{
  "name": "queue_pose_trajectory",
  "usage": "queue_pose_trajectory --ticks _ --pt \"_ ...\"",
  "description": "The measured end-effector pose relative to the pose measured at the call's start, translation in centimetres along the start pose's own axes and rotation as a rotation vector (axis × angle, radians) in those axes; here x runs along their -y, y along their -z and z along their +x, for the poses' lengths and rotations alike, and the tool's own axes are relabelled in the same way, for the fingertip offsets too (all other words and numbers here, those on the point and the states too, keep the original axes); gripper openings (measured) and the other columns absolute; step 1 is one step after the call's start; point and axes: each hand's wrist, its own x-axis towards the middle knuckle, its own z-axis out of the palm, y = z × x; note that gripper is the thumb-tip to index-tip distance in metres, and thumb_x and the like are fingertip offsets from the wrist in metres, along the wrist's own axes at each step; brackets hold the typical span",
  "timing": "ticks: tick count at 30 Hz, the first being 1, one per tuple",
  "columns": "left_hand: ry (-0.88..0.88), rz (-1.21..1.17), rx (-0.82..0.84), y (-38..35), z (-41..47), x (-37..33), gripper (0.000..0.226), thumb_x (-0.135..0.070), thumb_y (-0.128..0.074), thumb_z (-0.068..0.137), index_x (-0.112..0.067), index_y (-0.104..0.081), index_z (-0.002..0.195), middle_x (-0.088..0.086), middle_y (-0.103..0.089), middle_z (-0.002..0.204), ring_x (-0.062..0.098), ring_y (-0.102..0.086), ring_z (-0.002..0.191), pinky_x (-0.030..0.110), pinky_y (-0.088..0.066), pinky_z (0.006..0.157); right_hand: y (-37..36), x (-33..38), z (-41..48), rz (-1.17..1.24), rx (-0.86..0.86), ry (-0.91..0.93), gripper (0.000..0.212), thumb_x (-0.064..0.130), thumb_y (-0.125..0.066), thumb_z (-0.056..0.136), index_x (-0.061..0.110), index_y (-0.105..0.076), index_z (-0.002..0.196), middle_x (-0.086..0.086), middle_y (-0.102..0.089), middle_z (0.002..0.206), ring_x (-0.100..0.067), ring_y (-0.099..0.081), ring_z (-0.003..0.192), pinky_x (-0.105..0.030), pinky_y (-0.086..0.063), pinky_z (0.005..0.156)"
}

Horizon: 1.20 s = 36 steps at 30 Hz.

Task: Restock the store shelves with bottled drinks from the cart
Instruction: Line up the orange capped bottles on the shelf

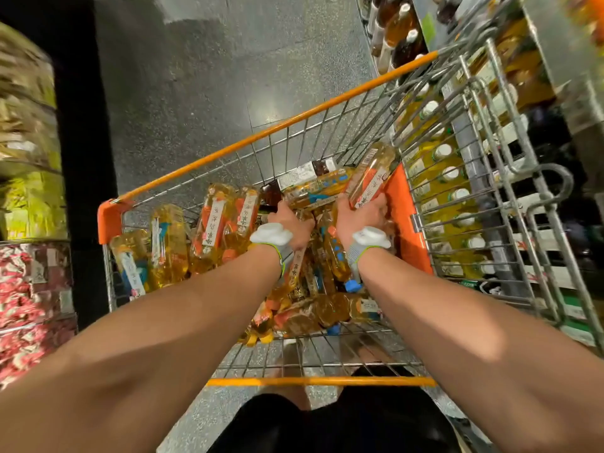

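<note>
The main risk, as I judge it, is the orange-labelled bottle [371, 174] slipping or snagging. The right hand [362, 214] has its fingers curled round only the bottle's lower end, so the long, tilted body leans out over the cart's far right corner, close to the wire side of the cart [261, 135]. A hasty lift toward the shelved bottles [451, 173], just beyond the cart's right side, could knock it on the wire or twist it loose. The loose pile of bottles [212, 223] in the cart's basket may also shift and roll once one is pulled free. Both forearms stretch forward and down from the cart's near rail into the basket, wrists about level and near each other. The left hand [289, 223] is sunk among bottles at the cart's middle, knuckles up. Its fingers are hidden, so whether it grips one I cannot tell.
</note>
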Motion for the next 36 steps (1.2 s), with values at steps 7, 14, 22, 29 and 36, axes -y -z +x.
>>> queue_pose_trajectory --ticks 7,14,22,29,36 --pt "0.000 0.032 0.100 1.5 0.6 0.2 0.072 -0.050 -0.074 0.085 -0.014 -0.039 0.136 0.008 -0.060 0.112 0.031 -0.063 0.101 0.047 -0.054 0.093 -1.2 -0.3 -0.5 0.045 -0.090 -0.119 0.075 0.067 -0.062 0.079 0.008 -0.044 0.123 -0.011 -0.068 0.106 -0.020 -0.040 0.054 -0.025 -0.021 0.054" --pt "-0.226 -0.186 0.004 5.4 -2.7 -0.9 0.066 -0.037 -0.080 0.084 -0.016 -0.055 0.140 0.002 -0.065 0.120 0.019 -0.061 0.086 0.022 -0.044 0.074 2.0 -0.9 -4.5 0.258 -0.035 -0.103 0.057 0.050 -0.077 0.073 0.018 -0.046 0.108 0.016 -0.049 0.078 -0.018 -0.048 0.066 -0.019 -0.033 0.053" --pt "-0.500 -0.144 0.103 10.9 -9.8 -4.6 0.056 -0.026 -0.076 0.089 -0.007 -0.058 0.139 0.010 -0.066 0.131 0.029 -0.061 0.124 0.037 -0.048 0.106 8.8 0.3 -10.0 0.288 -0.104 0.120 0.078 0.055 -0.076 0.075 0.023 -0.047 0.139 0.010 -0.053 0.108 -0.011 -0.051 0.093 -0.028 -0.041 0.085" --pt "-0.752 -0.145 0.115 12.5 -17.6 -7.6 0.063 -0.032 -0.080 0.084 -0.013 -0.059 0.140 0.010 -0.065 0.135 0.028 -0.061 0.126 0.033 -0.047 0.103 15.1 -0.6 -15.1 0.544 -0.239 0.119 0.035 0.041 -0.077 0.071 0.015 -0.060 0.089 0.007 -0.062 0.065 -0.013 -0.058 0.054 -0.028 -0.044 0.051" --pt "-1.013 -0.172 0.158 11.4 -27.2 -10.4 0.069 -0.030 -0.083 0.081 -0.017 -0.057 0.144 0.008 -0.062 0.140 0.026 -0.058 0.126 0.027 -0.043 0.092 21.9 -2.8 -20.0 0.591 -0.574 0.071 0.047 0.061 -0.079 0.063 0.038 -0.049 0.091 0.018 -0.063 0.069 0.006 -0.060 0.059 -0.015 -0.039 0.047"
